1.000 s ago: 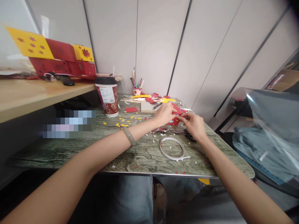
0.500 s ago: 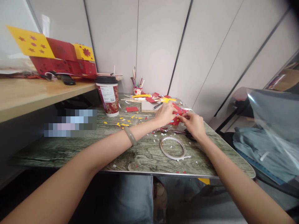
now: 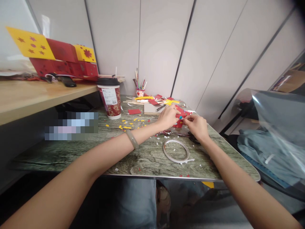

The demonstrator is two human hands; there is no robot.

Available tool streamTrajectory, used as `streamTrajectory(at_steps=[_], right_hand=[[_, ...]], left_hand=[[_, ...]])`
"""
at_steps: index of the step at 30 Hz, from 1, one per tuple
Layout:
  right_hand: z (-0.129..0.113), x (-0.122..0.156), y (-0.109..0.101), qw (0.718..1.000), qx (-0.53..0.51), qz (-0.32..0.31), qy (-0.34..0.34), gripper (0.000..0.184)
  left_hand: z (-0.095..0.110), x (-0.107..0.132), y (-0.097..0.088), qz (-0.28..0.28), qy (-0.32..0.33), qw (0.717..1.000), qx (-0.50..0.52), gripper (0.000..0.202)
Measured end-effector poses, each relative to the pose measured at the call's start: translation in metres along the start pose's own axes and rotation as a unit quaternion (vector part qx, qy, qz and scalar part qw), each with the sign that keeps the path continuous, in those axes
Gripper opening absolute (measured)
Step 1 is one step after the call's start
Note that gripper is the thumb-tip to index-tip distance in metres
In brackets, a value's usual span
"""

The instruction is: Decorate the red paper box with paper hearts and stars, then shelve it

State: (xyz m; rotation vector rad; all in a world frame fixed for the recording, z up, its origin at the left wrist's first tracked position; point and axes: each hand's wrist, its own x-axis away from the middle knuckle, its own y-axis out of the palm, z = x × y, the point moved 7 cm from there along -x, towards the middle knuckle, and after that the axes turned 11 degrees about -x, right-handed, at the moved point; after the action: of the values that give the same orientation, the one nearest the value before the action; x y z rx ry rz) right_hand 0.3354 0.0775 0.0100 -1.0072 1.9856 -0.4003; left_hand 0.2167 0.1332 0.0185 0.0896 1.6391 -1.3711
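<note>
My left hand (image 3: 169, 116) is closed on a red paper piece (image 3: 183, 110) dotted with small coloured bits, held above the far right of the table. Close against it, the fingertips of my right hand (image 3: 197, 127) are pinched at a small blue round piece (image 3: 181, 117) on the front of the red paper. Both hands partly cover the paper, so its full shape is hidden. Just below my right hand, dark-handled scissors (image 3: 194, 138) lie partly covered. A ring of white tape (image 3: 176, 151) rests nearer the table's front edge, its loose end sticking out to the right.
Yellow and white paper scraps (image 3: 128, 124) litter the wood-patterned table (image 3: 78, 157). A lidded paper cup (image 3: 110, 98) stands at left, beside a raised shelf (image 3: 47, 95) bearing red and yellow boxes (image 3: 64, 51). Behind are a brush cup (image 3: 140, 92), thin sticks and a pale board (image 3: 150, 109).
The blue round piece now shows more fully between my fingertips. My hands have stayed in nearly the same place; the view has shifted slightly.
</note>
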Motion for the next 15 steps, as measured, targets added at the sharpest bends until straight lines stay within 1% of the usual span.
streamTrajectory(at_steps=[10,13,15], right_hand=[[-0.0002,0.0000,0.0005,1.000,-0.004,0.008,0.004,0.014],[0.0012,-0.0015,-0.0037,1.000,-0.016,0.010,0.008,0.015],[0.0038,-0.0028,-0.0085,0.999,-0.025,0.017,0.012,0.018]], left_hand=[[-0.0006,-0.0010,0.0001,-0.002,-0.001,1.000,-0.004,0.020],[0.0006,-0.0009,-0.0014,0.005,0.003,1.000,-0.002,0.019],[0.0022,-0.0006,-0.0027,0.010,0.005,1.000,-0.004,0.021]])
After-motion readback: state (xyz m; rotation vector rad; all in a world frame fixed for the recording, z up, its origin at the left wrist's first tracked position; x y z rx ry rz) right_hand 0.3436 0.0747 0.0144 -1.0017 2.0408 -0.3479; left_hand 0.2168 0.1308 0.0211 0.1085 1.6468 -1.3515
